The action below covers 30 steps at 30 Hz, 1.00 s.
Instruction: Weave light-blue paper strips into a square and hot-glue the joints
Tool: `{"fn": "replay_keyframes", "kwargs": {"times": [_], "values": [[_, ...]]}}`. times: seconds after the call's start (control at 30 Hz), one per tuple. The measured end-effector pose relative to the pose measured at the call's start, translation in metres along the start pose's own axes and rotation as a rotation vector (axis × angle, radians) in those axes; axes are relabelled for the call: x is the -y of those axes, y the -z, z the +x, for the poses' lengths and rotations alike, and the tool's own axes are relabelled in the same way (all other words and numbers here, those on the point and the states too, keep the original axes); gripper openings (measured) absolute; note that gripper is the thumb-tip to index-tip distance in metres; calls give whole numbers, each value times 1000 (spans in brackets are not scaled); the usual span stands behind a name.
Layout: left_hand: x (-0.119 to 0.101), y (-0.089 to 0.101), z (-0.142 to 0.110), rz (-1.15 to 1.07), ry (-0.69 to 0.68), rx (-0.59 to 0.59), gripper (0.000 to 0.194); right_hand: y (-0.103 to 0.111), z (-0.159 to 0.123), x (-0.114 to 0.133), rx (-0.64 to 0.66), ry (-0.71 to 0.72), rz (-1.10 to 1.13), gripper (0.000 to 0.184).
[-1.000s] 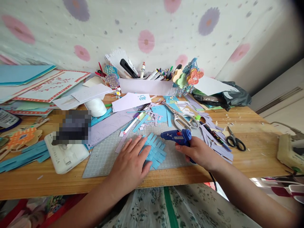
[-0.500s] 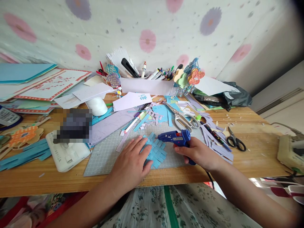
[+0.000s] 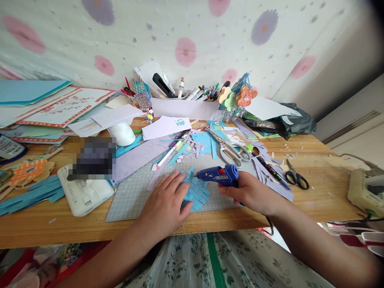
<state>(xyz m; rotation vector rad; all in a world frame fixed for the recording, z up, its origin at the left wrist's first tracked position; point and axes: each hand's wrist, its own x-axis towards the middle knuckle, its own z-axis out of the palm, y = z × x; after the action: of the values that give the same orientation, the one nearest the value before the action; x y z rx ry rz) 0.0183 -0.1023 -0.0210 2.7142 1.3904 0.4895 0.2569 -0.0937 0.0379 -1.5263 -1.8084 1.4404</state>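
Observation:
My left hand (image 3: 168,200) lies flat with its fingers stretched out, pressing down the left side of a woven piece of blue paper strips (image 3: 197,195). That piece rests on a grey gridded cutting mat (image 3: 129,204), partly covered by my fingers. In my right hand (image 3: 250,192) is a blue hot glue gun (image 3: 220,174), gripped by its handle. Its nozzle points left at the upper part of the weave; whether the tip touches the paper I cannot tell. A cord hangs from below the handle.
Behind the mat lie large scissors (image 3: 229,150), a marker (image 3: 166,157) and many paper scraps (image 3: 198,148). Small black scissors (image 3: 297,176) are at right. On the left are a white power bank (image 3: 90,200), blue strips (image 3: 33,196) and a white thread spool (image 3: 122,135).
The glue gun has shifted slightly left with my right hand, its nozzle now further over the weave's upper part. My left hand has stayed almost still.

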Motion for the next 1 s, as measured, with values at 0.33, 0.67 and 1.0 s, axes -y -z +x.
{"fn": "replay_keyframes", "kwargs": {"times": [0.33,0.67,1.0], "values": [[0,-1,2,-22,5,-26,28,6,0,24,-69,86,-397,18],[0,1,3,-60,41,-58,27,-2,-5,12,-59,73,-120,22],[1,-1,4,-63,50,-51,27,-10,-15,8,-56,-70,24,21]]}}
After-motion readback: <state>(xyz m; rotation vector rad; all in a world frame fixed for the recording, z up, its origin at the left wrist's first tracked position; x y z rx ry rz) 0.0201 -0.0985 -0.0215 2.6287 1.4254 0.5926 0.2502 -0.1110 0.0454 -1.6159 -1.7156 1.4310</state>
